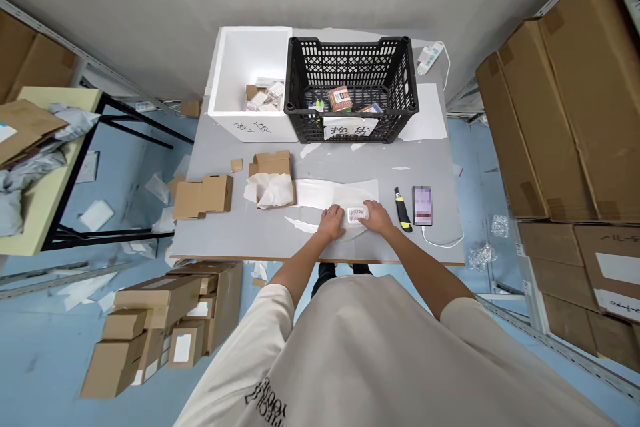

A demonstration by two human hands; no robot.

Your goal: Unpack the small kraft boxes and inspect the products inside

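Note:
A small white rectangular pack with dark print lies on white wrapping paper near the table's front edge. Just left of it, my left hand rests on the paper with its fingers stretched out, holding nothing I can see. My right hand has the pack's right edge between thumb and fingers. To the right are a yellow and black utility knife and a phone with a lit screen and a white cable. An open cardboard box with crumpled white paper stands to the left.
At the back stand a white foam box and a black plastic crate, both holding small packs. A flattened carton lies at the left. Stacked cartons rise on the right; a side table with parcels stands left.

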